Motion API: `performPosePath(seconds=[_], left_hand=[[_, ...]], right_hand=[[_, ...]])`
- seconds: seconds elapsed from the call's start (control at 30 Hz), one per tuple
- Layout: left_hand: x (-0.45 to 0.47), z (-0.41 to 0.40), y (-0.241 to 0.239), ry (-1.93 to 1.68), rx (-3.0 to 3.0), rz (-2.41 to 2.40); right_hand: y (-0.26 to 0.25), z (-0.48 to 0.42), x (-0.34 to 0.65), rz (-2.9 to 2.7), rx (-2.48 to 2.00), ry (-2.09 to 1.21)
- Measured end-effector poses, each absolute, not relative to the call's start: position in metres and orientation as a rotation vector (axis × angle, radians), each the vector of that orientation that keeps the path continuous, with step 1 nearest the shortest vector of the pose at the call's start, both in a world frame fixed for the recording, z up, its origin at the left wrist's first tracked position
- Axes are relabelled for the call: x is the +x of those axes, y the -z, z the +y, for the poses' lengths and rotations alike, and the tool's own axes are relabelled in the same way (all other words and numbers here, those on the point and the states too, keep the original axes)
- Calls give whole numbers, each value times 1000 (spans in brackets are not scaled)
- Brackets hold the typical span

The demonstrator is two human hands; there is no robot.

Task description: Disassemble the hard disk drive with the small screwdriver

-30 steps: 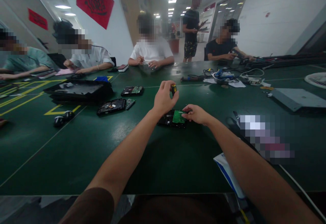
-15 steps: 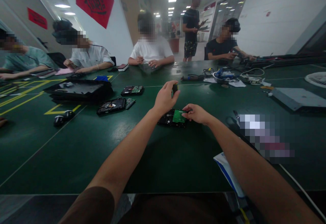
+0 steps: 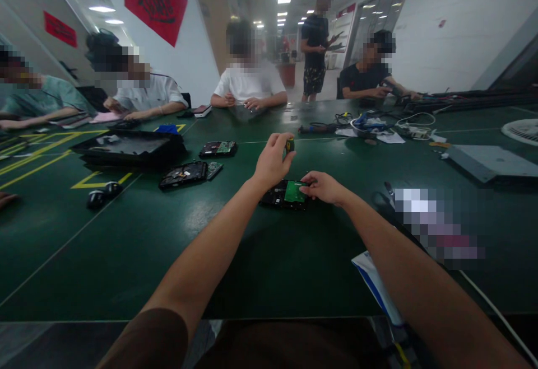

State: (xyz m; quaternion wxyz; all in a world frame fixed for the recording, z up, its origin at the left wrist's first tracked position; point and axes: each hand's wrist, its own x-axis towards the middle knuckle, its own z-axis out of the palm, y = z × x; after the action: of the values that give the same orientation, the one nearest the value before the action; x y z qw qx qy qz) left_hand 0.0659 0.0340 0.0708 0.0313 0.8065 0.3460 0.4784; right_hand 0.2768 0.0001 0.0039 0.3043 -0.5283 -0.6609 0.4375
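A hard drive (image 3: pixel 278 196) with a green circuit board (image 3: pixel 295 191) facing up lies on the table in front of me. My left hand (image 3: pixel 272 162) is closed around a screwdriver (image 3: pixel 290 144), whose black and yellow handle top shows between thumb and fingers. Its shaft and tip are hidden behind the hand, above the drive's far side. My right hand (image 3: pixel 323 187) pinches the drive's right edge, with the thumb over the board's corner.
Two more drives, one opened (image 3: pixel 184 175) and one farther back (image 3: pixel 217 149), lie to the left beside a black tray (image 3: pixel 126 148). A grey metal case (image 3: pixel 491 163) and a bundle of cables (image 3: pixel 370 124) are on the right. Several people sit around the table.
The screwdriver handle has turned a little in my left hand, and more of its yellow shows now. My right hand and the hard drive stay in place.
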Motion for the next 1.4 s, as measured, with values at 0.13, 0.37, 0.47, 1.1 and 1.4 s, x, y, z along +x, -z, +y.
performPosePath(seconds=[0.13,0.37,0.47,1.1,1.4], left_hand=[[64,35,-73,-1415,2479,1073],[64,38,-70,-1396,2421,1012],[65,38,-67,-1435,2369,1029],[63,37,-74,-1367,2479,979],[66,34,-73,-1433,2353,930]], right_hand=[[-4,0,277,-1740,-1402,-1172],[-5,0,277,-1723,-1379,-1190],[-4,0,277,-1728,-1388,-1192],[-6,-1,277,-1732,-1395,-1169],[-1,2,278,-1729,-1385,-1183]])
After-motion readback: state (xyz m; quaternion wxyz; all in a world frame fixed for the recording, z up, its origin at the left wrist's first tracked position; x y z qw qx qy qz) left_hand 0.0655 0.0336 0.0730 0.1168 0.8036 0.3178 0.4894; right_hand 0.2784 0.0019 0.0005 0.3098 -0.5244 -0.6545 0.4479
